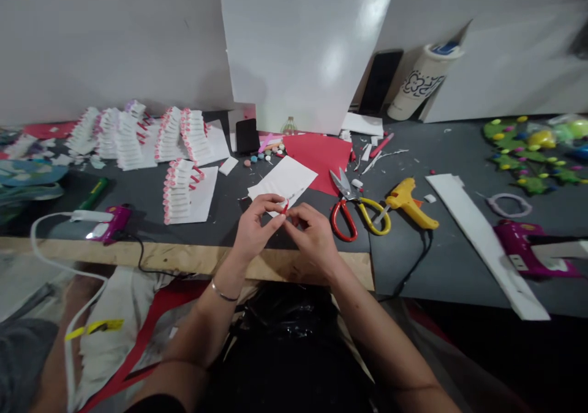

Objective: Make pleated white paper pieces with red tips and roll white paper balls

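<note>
My left hand (pixel 258 224) pinches a small red piece (pixel 285 208) between thumb and forefinger, over the near edge of a white sheet (pixel 287 179). Close against it on the right, my right hand (pixel 311 229) has its fingers pressed together at the same piece; whether it grips that piece or something else is too small to tell. Red paper (pixel 321 155) lies partly beneath the white sheet. Scissors (pixel 351 201) with one red and one yellow handle rest open to the right, beside a yellow glue gun (pixel 408 203).
White strips with pink ends (pixel 177 192) stand in rows at the left. Behind lie a black phone (pixel 247 136) and small coloured balls (pixel 267 157). A long white strip (pixel 482 238), a cup (pixel 420 82) and purple devices (pixel 519 244) are at the right.
</note>
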`<state>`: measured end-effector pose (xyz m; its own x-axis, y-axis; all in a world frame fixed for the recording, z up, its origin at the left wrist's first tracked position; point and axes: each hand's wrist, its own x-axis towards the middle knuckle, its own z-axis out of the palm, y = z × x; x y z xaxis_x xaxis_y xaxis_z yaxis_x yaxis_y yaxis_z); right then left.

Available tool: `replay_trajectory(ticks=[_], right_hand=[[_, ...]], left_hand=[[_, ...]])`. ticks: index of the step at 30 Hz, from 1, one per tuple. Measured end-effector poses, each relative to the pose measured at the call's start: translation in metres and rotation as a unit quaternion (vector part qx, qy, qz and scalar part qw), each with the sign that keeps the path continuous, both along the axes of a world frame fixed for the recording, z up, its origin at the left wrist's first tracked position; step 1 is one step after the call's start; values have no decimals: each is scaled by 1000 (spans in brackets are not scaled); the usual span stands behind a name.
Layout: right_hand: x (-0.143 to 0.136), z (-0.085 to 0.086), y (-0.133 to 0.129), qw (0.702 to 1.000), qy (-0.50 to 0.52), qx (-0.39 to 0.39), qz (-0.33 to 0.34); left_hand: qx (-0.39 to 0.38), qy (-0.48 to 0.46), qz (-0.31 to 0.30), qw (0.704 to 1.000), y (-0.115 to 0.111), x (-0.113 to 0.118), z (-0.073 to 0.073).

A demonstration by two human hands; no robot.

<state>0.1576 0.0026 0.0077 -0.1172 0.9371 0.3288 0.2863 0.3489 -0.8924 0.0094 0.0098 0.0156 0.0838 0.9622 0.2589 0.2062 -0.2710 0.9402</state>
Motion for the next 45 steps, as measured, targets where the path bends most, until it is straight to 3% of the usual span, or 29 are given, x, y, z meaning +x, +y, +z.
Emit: replay_trajectory(ticks=[3, 5, 7, 9, 13, 18, 20, 22, 27, 29, 31, 35, 39, 42, 45], right_hand=[[8, 5, -2, 999, -36, -3, 17], [27, 6, -2, 994, -109, 5, -3], [55, 1, -2, 973, -217, 20, -74], [86, -9, -2, 925, -345, 28, -158], [125, -31, -5, 863, -481, 25, -152], [123, -29, -1, 825, -543, 0, -156], [121, -25, 6, 834, -525, -29, -167], [124, -25, 14, 864, -465, -63, -185], [141, -34, 33, 969, -123, -144, -159], [145, -33, 37, 977, 28, -164, -134], [146, -29, 41, 972, 117, -174, -104], [146, -20, 45, 968, 153, -196, -20], [147, -7, 44, 963, 172, -209, -7], [147, 9, 27, 974, 117, -192, 20], [140, 22, -1, 987, -14, -158, 39]], left_hand=[[-81, -135, 11, 988, -3, 7, 2], [-147, -226, 16, 963, -5, 11, 7], [-220, -303, 11, 927, -6, 12, 12], [-283, -362, -2, 888, -7, 12, 17], [-359, -408, -20, 839, -9, 13, 20], [-375, -383, -20, 844, -10, 17, 17], [-357, -360, -34, 861, -10, 19, 16], [-337, -328, -45, 881, -8, 21, 16], [-303, -265, -37, 915, -4, 27, 18], [-293, -258, -31, 920, -2, 30, 18], [-284, -253, -26, 924, 0, 31, 16], [-277, -243, -21, 930, 4, 33, 13], [-272, -239, -20, 932, 7, 34, 13], [-265, -237, -13, 935, 7, 33, 15], [-250, -220, -10, 943, 7, 32, 17]])
